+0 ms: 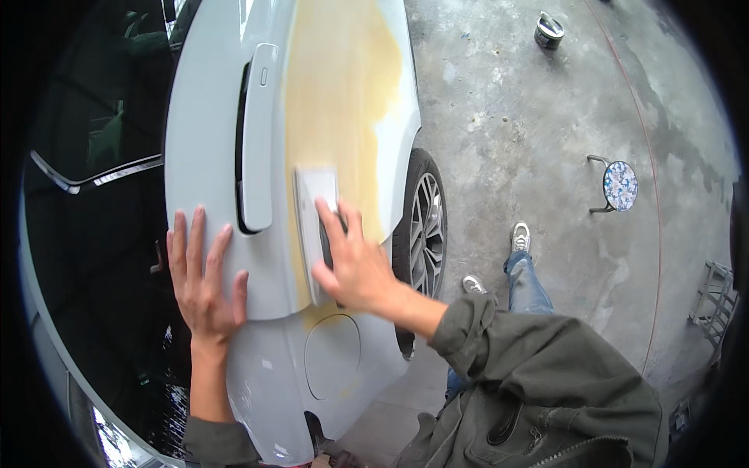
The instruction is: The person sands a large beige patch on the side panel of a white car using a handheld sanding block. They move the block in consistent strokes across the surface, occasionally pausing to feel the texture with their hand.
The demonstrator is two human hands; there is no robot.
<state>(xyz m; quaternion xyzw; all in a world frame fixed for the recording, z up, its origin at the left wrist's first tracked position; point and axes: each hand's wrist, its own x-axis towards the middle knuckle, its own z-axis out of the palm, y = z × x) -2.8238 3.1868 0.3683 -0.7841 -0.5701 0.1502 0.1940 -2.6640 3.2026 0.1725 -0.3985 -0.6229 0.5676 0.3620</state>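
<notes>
My right hand point(355, 261) grips a long, pale sanding block point(316, 183), which lies flat on the car's side panel. Under and around the block, a yellowish filler patch point(339, 86) with whitish areas covers much of the panel. My left hand point(204, 277) rests flat on the white car body point(207, 101), fingers spread, near the lower end of the door handle point(260, 140). Between my two hands runs the door's lower seam. Part of the block is hidden beneath my right hand.
A car wheel point(425, 234) stands right of the panel. Below my right hand is a round fuel flap point(333, 359). On the concrete floor point(499, 117) are a small can point(549, 31), a round patterned stool point(620, 187) and a metal step frame point(711, 304). Dark window glass point(101, 257) lies left.
</notes>
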